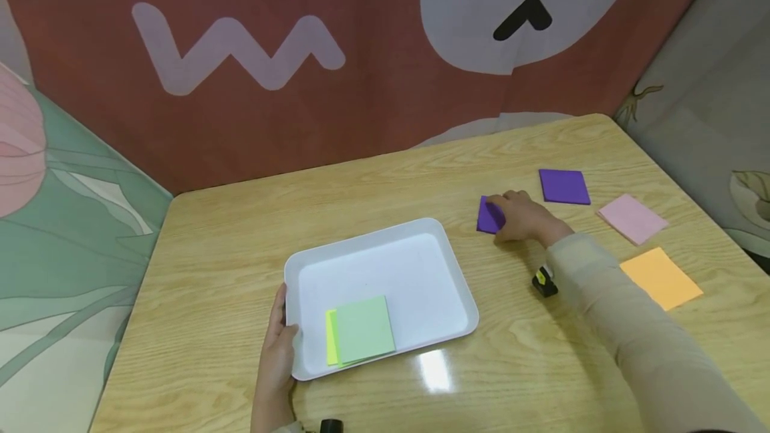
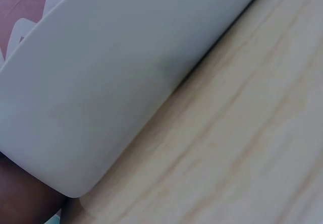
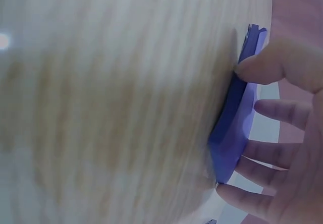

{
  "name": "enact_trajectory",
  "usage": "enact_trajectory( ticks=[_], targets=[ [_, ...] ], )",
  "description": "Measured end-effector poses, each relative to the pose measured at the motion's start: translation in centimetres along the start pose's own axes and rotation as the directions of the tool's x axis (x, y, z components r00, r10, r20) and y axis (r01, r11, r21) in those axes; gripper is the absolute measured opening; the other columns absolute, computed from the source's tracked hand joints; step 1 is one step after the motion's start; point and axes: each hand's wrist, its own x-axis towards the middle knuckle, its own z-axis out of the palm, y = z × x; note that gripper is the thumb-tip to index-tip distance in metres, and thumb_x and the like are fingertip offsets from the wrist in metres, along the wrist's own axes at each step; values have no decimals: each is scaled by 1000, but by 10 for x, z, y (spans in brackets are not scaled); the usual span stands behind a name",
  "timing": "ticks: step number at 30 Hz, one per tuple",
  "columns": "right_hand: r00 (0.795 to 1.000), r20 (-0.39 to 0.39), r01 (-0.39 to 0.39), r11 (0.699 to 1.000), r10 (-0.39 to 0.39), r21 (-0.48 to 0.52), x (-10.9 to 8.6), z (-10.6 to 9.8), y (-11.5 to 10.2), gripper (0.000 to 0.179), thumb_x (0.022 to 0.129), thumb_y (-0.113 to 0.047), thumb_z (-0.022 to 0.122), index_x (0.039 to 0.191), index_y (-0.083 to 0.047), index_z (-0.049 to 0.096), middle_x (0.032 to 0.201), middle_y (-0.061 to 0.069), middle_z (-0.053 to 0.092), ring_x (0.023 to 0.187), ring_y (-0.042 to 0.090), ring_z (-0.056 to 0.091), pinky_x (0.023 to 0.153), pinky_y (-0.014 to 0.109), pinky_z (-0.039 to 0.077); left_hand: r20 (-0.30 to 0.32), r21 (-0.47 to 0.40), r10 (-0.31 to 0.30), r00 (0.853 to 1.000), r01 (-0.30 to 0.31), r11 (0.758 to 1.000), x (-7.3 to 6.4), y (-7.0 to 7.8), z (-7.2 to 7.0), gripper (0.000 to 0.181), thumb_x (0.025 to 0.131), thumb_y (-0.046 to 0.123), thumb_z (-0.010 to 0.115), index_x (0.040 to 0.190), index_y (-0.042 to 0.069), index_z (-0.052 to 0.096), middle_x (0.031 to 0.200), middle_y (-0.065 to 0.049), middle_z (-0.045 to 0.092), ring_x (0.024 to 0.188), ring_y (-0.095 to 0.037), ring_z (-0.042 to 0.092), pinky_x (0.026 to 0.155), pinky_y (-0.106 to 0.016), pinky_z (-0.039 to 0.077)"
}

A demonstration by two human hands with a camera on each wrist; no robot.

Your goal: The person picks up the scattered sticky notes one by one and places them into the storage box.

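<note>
My right hand point(image 1: 522, 216) holds a purple sticky note pad point(image 1: 488, 218) lying on the table, right of the tray. In the right wrist view the thumb point(image 3: 262, 70) is on the pad's near edge, and the other fingers reach across its far side. The pad point(image 3: 233, 133) looks slightly bowed there. My left hand point(image 1: 279, 353) grips the left side of a white tray point(image 1: 385, 246), thumb at the rim and fingers along the outer wall. Inside the tray, a light green sticky note pad point(image 1: 364, 329) overlaps a yellow one point(image 1: 331, 339) near the front left corner.
At the table's right lie another purple pad point(image 1: 564, 186), a pink pad point(image 1: 633, 218) and an orange pad point(image 1: 662, 278), partly behind the right sleeve point(image 1: 637, 333). A patterned cloth point(image 1: 271, 119) hangs along the back edge of the wooden table point(image 1: 204, 299).
</note>
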Motion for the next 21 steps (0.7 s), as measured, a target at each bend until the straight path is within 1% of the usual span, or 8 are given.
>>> enact_trajectory(
  ticks=[4,9,10,14,16,18,21],
  targets=[
    [999,-31,-16,999,15,-46,-5,1,-2,81,61,-24,71,130,-1,34,121,28,35,108,43,29,79,56,33,-14,3,-19,1000,19,1000,0,0,0,67,83,-5,20,139,31,10,143,7,4,125,-11,11,98,-32,18],
    [996,-83,-14,997,7,-79,-10,0,-6,86,57,-29,74,129,-2,35,120,27,37,107,42,31,77,56,34,-31,16,-38,999,38,999,1,2,0,67,83,-4,20,138,32,11,143,8,2,126,-10,8,100,-34,15],
    [996,-93,-15,997,7,-82,-11,0,-7,87,56,-30,74,129,-3,36,120,27,37,107,42,31,77,56,34,-35,15,-44,998,44,999,1,3,0,67,83,-4,21,138,32,12,143,8,3,126,-9,9,99,-34,16],
    [992,-123,-3,995,-9,-97,-17,-3,-13,89,54,-30,75,130,-4,36,121,26,37,108,41,30,77,56,34,-28,5,-40,999,40,999,1,3,0,67,83,-4,20,138,33,11,143,7,4,125,-11,12,96,-29,22],
    [991,-134,7,995,-21,-103,-20,-4,-17,88,55,-29,75,130,-3,36,121,26,37,109,41,30,78,56,34,-23,6,-31,999,31,999,2,3,0,67,83,-4,20,138,32,11,143,6,4,125,-12,13,95,-29,23],
    [988,-149,18,994,-34,-109,-23,-5,-20,86,56,-29,75,129,-3,37,120,26,38,108,41,31,78,55,34,-24,7,-32,999,33,999,2,3,0,67,83,-4,20,138,32,12,143,7,5,125,-11,12,96,-29,22],
    [984,-168,36,992,-56,-119,-28,-6,-26,82,58,-26,74,128,-2,39,119,25,39,107,40,32,78,54,35,-15,16,-21,1000,22,1000,1,3,0,67,83,-5,19,139,31,10,143,6,3,125,-12,11,98,-33,18]
  ],
)
